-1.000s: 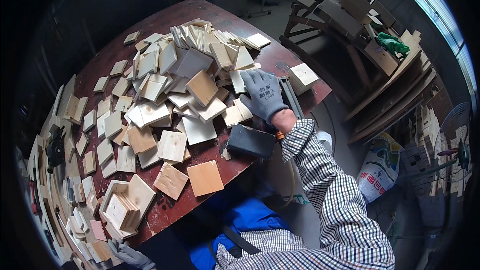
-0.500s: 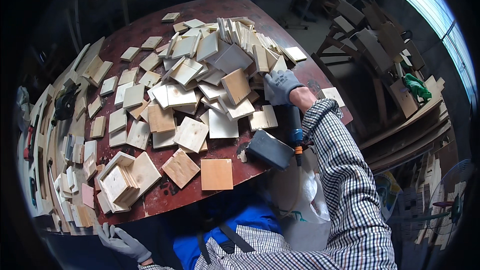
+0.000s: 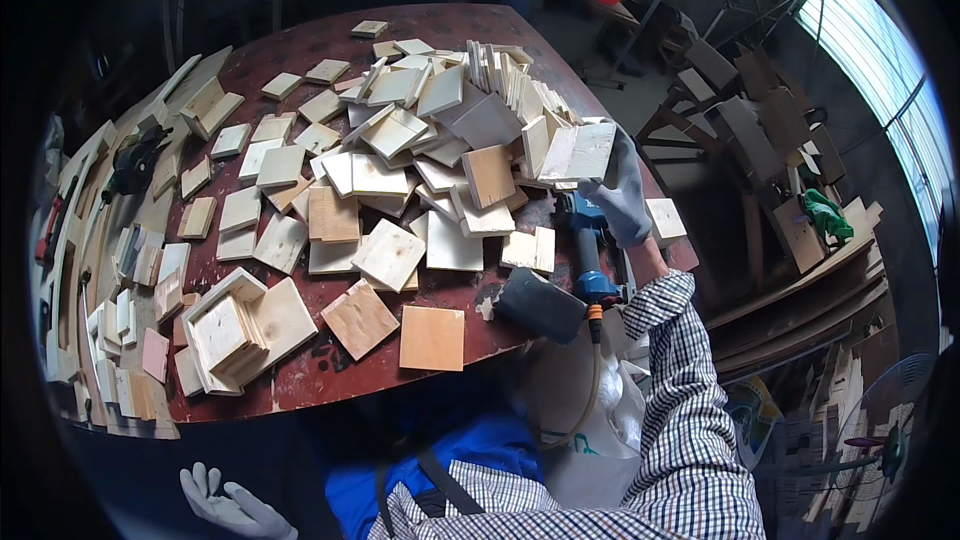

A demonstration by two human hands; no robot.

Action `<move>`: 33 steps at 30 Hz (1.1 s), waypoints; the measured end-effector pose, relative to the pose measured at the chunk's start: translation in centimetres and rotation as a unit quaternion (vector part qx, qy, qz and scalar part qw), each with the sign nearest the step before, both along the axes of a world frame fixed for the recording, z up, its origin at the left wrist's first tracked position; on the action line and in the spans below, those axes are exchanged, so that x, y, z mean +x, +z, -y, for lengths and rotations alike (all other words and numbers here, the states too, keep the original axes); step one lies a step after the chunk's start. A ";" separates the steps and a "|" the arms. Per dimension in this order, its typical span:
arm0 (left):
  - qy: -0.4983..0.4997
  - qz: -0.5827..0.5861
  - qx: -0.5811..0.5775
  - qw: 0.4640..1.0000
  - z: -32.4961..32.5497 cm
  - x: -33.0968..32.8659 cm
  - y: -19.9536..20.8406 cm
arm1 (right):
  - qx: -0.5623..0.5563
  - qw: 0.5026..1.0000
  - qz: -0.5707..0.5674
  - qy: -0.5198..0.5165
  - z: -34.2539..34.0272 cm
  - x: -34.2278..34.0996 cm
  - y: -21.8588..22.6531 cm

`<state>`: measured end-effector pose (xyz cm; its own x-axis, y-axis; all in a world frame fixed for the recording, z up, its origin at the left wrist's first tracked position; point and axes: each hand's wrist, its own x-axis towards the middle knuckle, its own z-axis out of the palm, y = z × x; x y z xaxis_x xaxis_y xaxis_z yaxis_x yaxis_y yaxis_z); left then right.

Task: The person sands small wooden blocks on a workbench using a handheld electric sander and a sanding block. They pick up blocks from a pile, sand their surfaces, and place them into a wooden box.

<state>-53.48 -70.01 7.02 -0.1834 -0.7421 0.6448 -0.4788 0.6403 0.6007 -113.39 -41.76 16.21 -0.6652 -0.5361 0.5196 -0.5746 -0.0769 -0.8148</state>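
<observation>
My gloved right hand [image 3: 625, 195] grips a pale square wood board [image 3: 582, 152] at the right side of the pile, thumb and fingers closed on its edge. Below that hand a blue-and-black air tool [image 3: 588, 250] lies on the red tabletop [image 3: 300, 380], a hose joined to it by an orange coupling. A large heap of small wood boards [image 3: 390, 180] fills the middle of the table. My gloved left hand [image 3: 235, 502] hangs below the near left edge, palm up, fingers apart, holding nothing.
A dark block [image 3: 542, 304] lies at the near edge beside the tool. An open wooden box [image 3: 232, 335] with boards inside stands at the near left. Hand tools and planks line the left side. Stacked boards [image 3: 800, 310] and a fan [image 3: 890, 440] are at the right.
My right hand has picked a board up from the pile's right side and turned it, uncovering more of the air tool. The left hand has moved down, away from the table edge.
</observation>
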 end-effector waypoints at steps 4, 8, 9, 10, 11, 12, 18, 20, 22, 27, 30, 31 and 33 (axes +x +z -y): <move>-0.046 -0.006 0.020 0.999 -2.4 -0.9 2.4 | -0.119 0.990 0.060 0.046 2.7 8.4 2.0; -0.254 -0.077 0.185 0.946 -4.8 -7.1 4.9 | -0.153 0.984 0.025 0.087 5.3 16.9 2.1; -0.298 -0.145 0.271 0.904 -5.8 -8.7 5.5 | -0.151 0.982 0.024 0.114 6.3 18.8 1.1; -0.352 -0.175 0.379 0.838 -6.5 -10.2 6.9 | -0.163 0.973 0.042 0.160 7.6 20.5 0.1; -0.380 -0.150 0.417 0.812 -6.9 -11.8 8.7 | -0.173 0.962 0.061 0.202 8.8 22.2 -0.8; -0.418 -0.190 0.462 0.759 -7.2 -12.8 8.9 | -0.165 0.951 0.078 0.251 9.6 23.7 -1.3; -0.372 -0.233 0.622 0.649 -5.0 -11.7 9.1 | 0.002 0.935 0.060 0.349 12.7 29.5 -3.6; -0.319 -0.227 0.609 0.690 -5.0 -11.1 8.5 | 0.056 0.929 0.043 0.362 12.1 29.0 -4.1; -0.303 -0.205 0.594 0.716 -4.7 -11.0 8.3 | 0.076 0.924 0.072 0.367 11.2 28.4 -4.1; -0.311 -0.161 0.559 0.751 -5.0 -11.0 7.7 | 0.113 0.932 0.141 0.315 10.3 26.2 -3.1; -0.339 -0.125 0.588 0.724 -5.2 -12.3 7.1 | 0.135 0.931 0.146 0.306 10.1 25.6 -1.9; -0.347 -0.117 0.598 0.713 -5.3 -12.8 7.0 | 0.158 0.926 0.137 0.314 10.1 25.4 -1.9; -0.362 -0.110 0.596 0.708 -5.8 -13.6 7.3 | 0.176 0.934 0.095 0.295 10.1 24.4 -1.1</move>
